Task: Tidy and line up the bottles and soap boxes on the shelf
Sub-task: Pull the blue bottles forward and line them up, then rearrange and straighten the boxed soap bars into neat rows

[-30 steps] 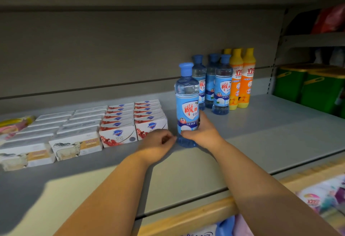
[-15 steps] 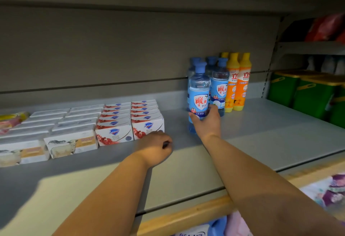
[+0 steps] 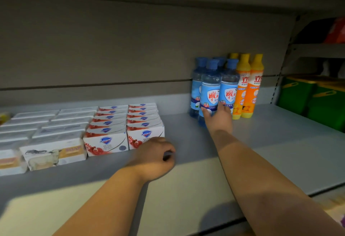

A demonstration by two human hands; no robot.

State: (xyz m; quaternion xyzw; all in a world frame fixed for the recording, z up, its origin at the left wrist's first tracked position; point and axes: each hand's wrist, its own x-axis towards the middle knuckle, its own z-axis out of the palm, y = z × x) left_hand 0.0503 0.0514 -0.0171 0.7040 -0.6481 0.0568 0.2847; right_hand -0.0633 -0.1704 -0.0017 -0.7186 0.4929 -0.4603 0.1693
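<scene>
Head view: the right hand [image 3: 217,118] clasps the lower front of the front blue bottle [image 3: 210,93], far right on the shelf [image 3: 280,142], pressed against the other blue bottles [image 3: 228,90] beside the orange bottles [image 3: 250,86]. The left hand [image 3: 155,158] lies fisted, seemingly empty, just beside the near soap box [image 3: 145,138]. Too hard a shove could topple the tall, close-packed cluster. The box reads "Safeguard"; the blue labels carry red Chinese characters.

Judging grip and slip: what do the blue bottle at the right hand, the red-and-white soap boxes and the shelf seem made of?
Front blue bottle: probably clear plastic, glossy, with a see-through tinted wall and a printed label. Soap boxes: thin card, it seems, with smooth printed faces and sharp folded edges. Shelf: likely painted metal, matte grey and flat, though the look leaves it open.
</scene>
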